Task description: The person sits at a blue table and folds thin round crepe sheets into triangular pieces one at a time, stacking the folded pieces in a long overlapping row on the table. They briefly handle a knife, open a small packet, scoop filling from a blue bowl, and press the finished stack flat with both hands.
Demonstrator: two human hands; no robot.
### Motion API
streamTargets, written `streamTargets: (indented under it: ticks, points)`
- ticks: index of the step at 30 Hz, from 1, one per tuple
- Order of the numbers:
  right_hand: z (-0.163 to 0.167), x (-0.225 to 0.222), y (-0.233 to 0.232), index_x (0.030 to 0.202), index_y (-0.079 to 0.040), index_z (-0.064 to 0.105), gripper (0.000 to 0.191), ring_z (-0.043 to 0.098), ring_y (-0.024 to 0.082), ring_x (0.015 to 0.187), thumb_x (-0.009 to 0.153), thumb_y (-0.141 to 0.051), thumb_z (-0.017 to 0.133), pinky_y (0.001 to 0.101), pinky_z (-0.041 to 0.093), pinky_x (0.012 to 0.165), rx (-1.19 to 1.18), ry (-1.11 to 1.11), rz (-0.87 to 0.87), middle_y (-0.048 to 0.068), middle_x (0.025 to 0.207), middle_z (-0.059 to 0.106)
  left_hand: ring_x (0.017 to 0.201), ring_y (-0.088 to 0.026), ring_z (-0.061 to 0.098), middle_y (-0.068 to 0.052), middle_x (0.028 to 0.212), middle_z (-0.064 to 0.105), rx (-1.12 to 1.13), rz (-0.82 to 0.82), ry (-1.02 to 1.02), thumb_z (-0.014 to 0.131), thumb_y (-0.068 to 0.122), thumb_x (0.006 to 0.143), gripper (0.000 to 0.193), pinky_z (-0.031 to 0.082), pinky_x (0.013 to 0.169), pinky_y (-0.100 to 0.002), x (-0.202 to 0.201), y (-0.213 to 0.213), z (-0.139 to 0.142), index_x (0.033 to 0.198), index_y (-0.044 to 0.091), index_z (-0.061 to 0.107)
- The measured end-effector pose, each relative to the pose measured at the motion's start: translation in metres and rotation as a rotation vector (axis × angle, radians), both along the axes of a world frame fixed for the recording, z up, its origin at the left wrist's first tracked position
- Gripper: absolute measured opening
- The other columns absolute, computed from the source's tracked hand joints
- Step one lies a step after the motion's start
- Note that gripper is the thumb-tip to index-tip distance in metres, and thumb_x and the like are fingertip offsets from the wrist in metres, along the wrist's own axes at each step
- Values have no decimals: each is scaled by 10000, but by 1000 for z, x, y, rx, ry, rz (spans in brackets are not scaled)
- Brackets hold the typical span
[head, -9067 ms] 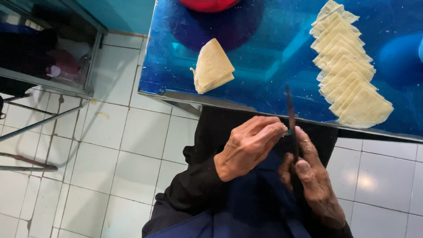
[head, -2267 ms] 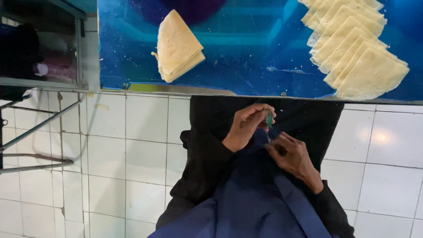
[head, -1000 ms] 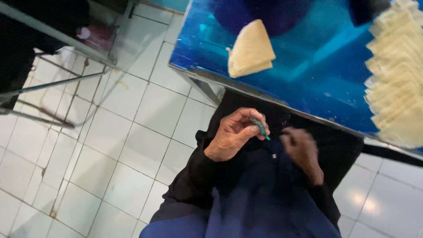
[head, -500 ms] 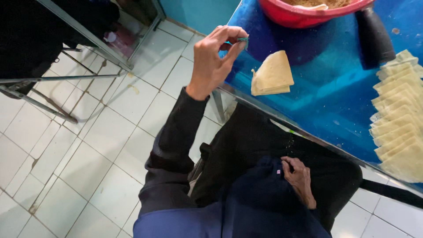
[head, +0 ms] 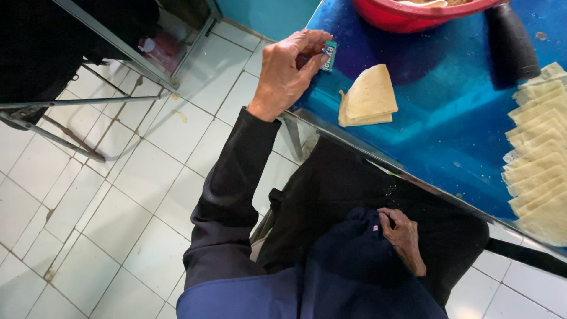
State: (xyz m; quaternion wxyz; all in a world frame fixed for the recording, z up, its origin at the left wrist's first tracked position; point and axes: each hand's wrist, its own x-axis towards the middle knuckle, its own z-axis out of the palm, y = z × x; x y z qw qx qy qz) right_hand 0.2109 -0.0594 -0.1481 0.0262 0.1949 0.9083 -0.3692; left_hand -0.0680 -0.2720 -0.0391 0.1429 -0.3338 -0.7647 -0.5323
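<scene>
My left hand (head: 290, 69) is raised over the left edge of the blue table (head: 449, 136), pinching a small green and white packet (head: 329, 56) between thumb and fingers. Just right of it, folded triangular pale dough sheets (head: 367, 97) lie stacked on the table. My right hand (head: 404, 238) rests low in my lap, its fingers gripping the dark blue apron cloth (head: 348, 266). Along the table's right side lies a row of overlapping pale dough sheets (head: 536, 159).
A red bowl (head: 413, 13) stands at the table's far edge, with a dark cylindrical object (head: 511, 41) beside it. White tiled floor (head: 106, 207) lies to the left. Metal frame legs (head: 71, 112) and a dark chair stand at the upper left.
My left hand rose from my lap to the table's edge with the small packet. My right hand stayed in my lap. The view swung left and down.
</scene>
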Motion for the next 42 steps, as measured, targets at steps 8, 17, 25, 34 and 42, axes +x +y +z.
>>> streamTargets:
  ticks: [8, 17, 25, 34, 42]
  points:
    - [-11, 6, 6, 1099, -105, 782, 199, 690, 155, 685, 951, -179, 673, 316, 554, 596, -40, 18, -8, 74, 974, 767, 803, -93, 774, -43, 939, 800, -2, 26, -20, 816, 52, 910, 196, 654, 743, -244, 0, -4, 1, 1101, 63, 771]
    - [-17, 8, 10, 1069, -80, 776, 183, 697, 161, 680, 944, -180, 686, 311, 552, 615, -33, 191, 16, 88, 994, 771, 825, -76, 693, -13, 950, 727, 263, -138, -313, 718, -17, 986, 193, 590, 750, -227, 45, -36, 17, 1173, 32, 711]
    - [-12, 7, 11, 1085, -93, 782, 185, 709, 175, 701, 950, -160, 674, 312, 547, 607, -29, 133, 18, 82, 999, 769, 949, -110, 660, -67, 1091, 715, 184, -472, -751, 735, -45, 933, 184, 547, 799, -223, 152, -85, -36, 1111, -7, 711]
    - [-18, 11, 6, 1126, -125, 784, 205, 728, 205, 787, 987, -206, 657, 339, 560, 673, 1, 66, 14, 75, 1041, 770, 918, -80, 684, -40, 1030, 712, 321, 22, -407, 730, -19, 975, 201, 574, 814, -232, 131, -72, -24, 1168, 22, 696]
    - [-13, 11, 2, 1154, -138, 781, 233, 721, 184, 765, 978, -228, 656, 334, 568, 691, -68, 6, -67, 69, 1032, 777, 840, -145, 743, -71, 1000, 733, -24, 174, 135, 787, 63, 937, 202, 615, 775, -266, 41, -29, 21, 1123, 53, 710]
